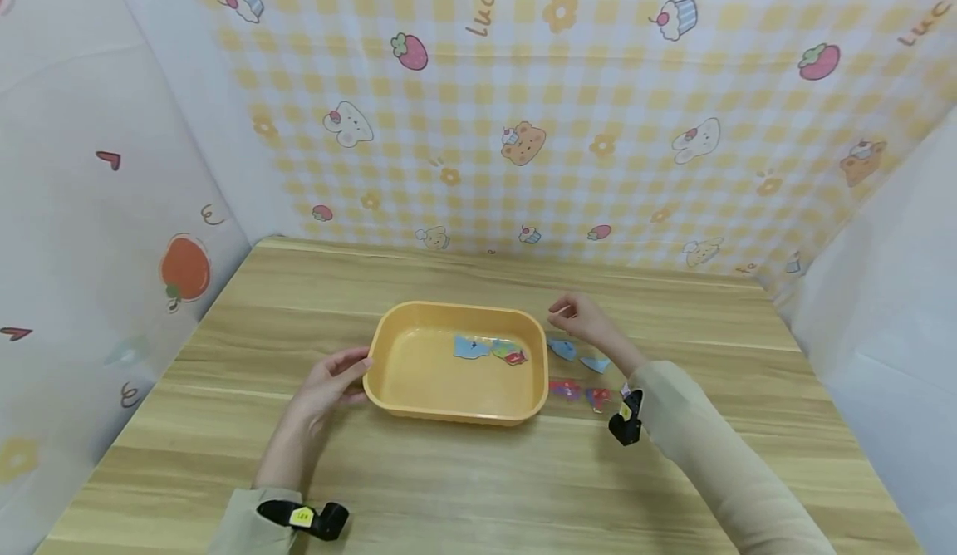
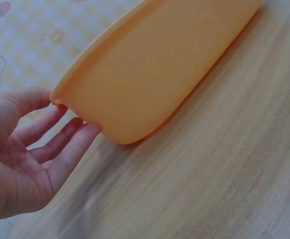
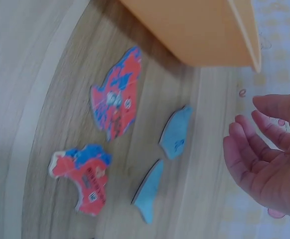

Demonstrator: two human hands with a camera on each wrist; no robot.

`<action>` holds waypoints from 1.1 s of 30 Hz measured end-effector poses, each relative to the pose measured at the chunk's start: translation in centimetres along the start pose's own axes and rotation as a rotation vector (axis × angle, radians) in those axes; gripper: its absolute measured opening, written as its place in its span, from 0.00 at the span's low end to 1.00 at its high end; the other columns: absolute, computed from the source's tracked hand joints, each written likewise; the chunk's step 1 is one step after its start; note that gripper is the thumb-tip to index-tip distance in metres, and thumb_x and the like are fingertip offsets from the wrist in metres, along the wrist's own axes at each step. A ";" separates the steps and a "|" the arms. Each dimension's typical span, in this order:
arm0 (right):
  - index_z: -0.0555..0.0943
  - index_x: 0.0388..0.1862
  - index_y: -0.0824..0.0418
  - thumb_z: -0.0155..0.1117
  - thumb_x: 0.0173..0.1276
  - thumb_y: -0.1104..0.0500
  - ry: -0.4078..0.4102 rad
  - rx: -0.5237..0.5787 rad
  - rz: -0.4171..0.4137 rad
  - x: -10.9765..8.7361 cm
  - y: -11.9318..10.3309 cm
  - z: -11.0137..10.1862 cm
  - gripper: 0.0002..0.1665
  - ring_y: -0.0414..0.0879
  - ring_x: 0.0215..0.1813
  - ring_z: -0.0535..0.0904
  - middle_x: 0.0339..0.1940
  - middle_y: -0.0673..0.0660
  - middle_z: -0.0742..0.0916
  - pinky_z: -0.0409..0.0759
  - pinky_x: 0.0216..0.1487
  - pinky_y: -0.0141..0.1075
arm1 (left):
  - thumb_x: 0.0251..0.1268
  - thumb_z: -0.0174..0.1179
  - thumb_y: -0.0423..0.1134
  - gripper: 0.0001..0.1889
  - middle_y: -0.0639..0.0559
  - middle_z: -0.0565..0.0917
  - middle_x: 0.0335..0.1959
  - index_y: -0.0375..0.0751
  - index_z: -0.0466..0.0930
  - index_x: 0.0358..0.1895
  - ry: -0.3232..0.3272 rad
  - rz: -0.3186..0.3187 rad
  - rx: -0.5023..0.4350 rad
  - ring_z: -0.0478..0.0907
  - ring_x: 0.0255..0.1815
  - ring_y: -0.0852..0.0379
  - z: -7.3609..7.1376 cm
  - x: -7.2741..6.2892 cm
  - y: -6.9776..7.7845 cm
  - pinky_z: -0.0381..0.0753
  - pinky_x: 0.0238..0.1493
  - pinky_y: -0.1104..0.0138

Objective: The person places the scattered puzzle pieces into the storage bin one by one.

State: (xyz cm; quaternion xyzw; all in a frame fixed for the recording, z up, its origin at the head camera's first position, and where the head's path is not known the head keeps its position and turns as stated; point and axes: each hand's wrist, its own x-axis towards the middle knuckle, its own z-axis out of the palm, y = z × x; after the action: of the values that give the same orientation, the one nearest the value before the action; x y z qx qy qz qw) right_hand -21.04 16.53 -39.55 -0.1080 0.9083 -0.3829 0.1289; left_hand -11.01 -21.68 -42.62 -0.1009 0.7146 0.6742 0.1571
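My left hand (image 1: 332, 380) holds the left end of a yellow plastic basin (image 1: 456, 412), its thumb and fingertips at the rim and outer wall. Inside the basin lie a blue flat puzzle piece (image 1: 471, 348) and a multicoloured piece (image 1: 510, 352). Past the basin's right end my right hand (image 1: 586, 322) hovers above the table with loosely bent fingers and nothing visible in them. Below it lie two light-blue pieces, one (image 3: 176, 132) nearer the basin and a slimmer one (image 3: 148, 191). Two red-and-blue pieces (image 3: 117, 94) (image 3: 87, 179) lie beside those.
The wood-grain table (image 1: 449, 488) carries everything. A patterned yellow-checked cloth (image 1: 478, 123) hangs behind it, and white sheets stand at both sides. A black camera is strapped on each wrist (image 1: 626, 418).
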 end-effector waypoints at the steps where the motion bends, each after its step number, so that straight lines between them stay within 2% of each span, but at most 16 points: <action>1: 0.74 0.46 0.75 0.56 0.65 0.62 -0.003 -0.004 0.007 0.0 0.3 0.0 0.17 0.53 0.37 0.80 0.39 0.70 0.82 0.81 0.34 0.34 | 0.64 0.56 0.43 0.29 0.56 0.76 0.45 0.29 0.61 0.63 -0.003 0.003 0.007 0.79 0.36 0.64 0.0 -0.1 0.0 0.83 0.38 0.71; 5: 0.74 0.47 0.74 0.59 0.63 0.61 -0.030 -0.071 0.065 -0.3 1.1 -0.1 0.18 0.51 0.37 0.79 0.38 0.67 0.82 0.81 0.35 0.35 | 0.64 0.55 0.45 0.30 0.51 0.74 0.50 0.30 0.60 0.63 -0.013 0.008 0.018 0.78 0.38 0.64 -0.1 -0.2 0.2 0.83 0.40 0.71; 10: 0.73 0.48 0.72 0.64 0.59 0.59 -0.081 -0.151 0.113 -0.7 1.8 0.0 0.22 0.54 0.43 0.78 0.42 0.67 0.81 0.82 0.42 0.40 | 0.64 0.55 0.43 0.30 0.49 0.74 0.51 0.29 0.59 0.63 -0.010 0.014 0.005 0.78 0.37 0.64 0.1 -0.1 0.3 0.84 0.40 0.70; 14: 0.73 0.47 0.71 0.70 0.53 0.59 -0.114 -0.162 0.142 -0.7 2.2 0.5 0.26 0.57 0.46 0.77 0.45 0.68 0.81 0.81 0.47 0.43 | 0.64 0.55 0.42 0.29 0.51 0.75 0.49 0.28 0.59 0.63 0.005 0.013 0.000 0.79 0.37 0.64 0.1 -0.1 0.2 0.84 0.40 0.69; 20: 0.74 0.42 0.73 0.74 0.45 0.63 -0.121 -0.145 0.171 -0.5 2.5 1.2 0.27 0.58 0.46 0.77 0.42 0.68 0.80 0.80 0.48 0.45 | 0.65 0.55 0.42 0.29 0.50 0.76 0.49 0.28 0.59 0.63 0.009 0.009 0.011 0.79 0.37 0.63 0.1 -0.4 0.1 0.84 0.40 0.69; 23: 0.76 0.37 0.70 0.77 0.42 0.61 -0.120 -0.140 0.156 0.7 4.3 1.7 0.25 0.54 0.41 0.77 0.37 0.64 0.81 0.80 0.44 0.42 | 0.64 0.55 0.43 0.29 0.50 0.77 0.49 0.28 0.60 0.63 0.013 0.006 0.014 0.79 0.37 0.63 0.2 -0.5 0.1 0.84 0.39 0.70; 24: 0.76 0.34 0.67 0.78 0.41 0.57 -0.112 -0.111 0.097 1.5 6.0 2.1 0.25 0.51 0.38 0.77 0.34 0.61 0.81 0.80 0.40 0.38 | 0.64 0.55 0.43 0.29 0.50 0.76 0.49 0.28 0.60 0.63 0.014 0.005 0.017 0.79 0.37 0.63 0.2 -0.5 0.1 0.84 0.39 0.70; 27: 0.77 0.31 0.65 0.79 0.39 0.55 -0.120 -0.127 0.070 2.2 7.1 2.3 0.24 0.49 0.34 0.76 0.30 0.58 0.81 0.79 0.35 0.35 | 0.64 0.55 0.43 0.29 0.51 0.77 0.48 0.28 0.61 0.62 0.018 0.008 0.018 0.78 0.38 0.64 0.2 -0.5 0.1 0.84 0.39 0.69; 30: 0.77 0.31 0.67 0.78 0.40 0.59 -0.107 -0.127 0.091 1.6 5.9 2.3 0.22 0.48 0.33 0.75 0.29 0.58 0.81 0.78 0.34 0.35 | 0.64 0.55 0.43 0.29 0.53 0.77 0.47 0.28 0.61 0.62 0.016 0.008 0.015 0.78 0.38 0.64 0.2 -0.5 0.0 0.84 0.39 0.70; 31: 0.77 0.32 0.69 0.77 0.40 0.63 -0.110 -0.149 0.144 0.9 4.2 2.0 0.21 0.50 0.34 0.75 0.31 0.61 0.81 0.79 0.36 0.37 | 0.64 0.55 0.43 0.29 0.54 0.77 0.46 0.28 0.61 0.62 0.016 0.008 0.011 0.78 0.37 0.64 0.2 -0.5 0.0 0.84 0.39 0.70; 33: 0.76 0.31 0.70 0.74 0.42 0.66 -0.091 -0.149 0.119 0.1 3.2 1.9 0.18 0.49 0.33 0.75 0.29 0.61 0.80 0.78 0.34 0.35 | 0.64 0.55 0.43 0.29 0.55 0.78 0.45 0.28 0.61 0.62 0.012 0.010 0.009 0.78 0.37 0.64 0.2 -0.5 0.0 0.84 0.39 0.70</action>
State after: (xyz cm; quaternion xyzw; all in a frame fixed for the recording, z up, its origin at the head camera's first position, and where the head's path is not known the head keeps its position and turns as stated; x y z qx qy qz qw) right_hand -20.85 17.42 -43.20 -0.0802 0.9324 -0.3005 0.1842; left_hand -10.51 -21.51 -42.48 -0.1005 0.7192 0.6710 0.1499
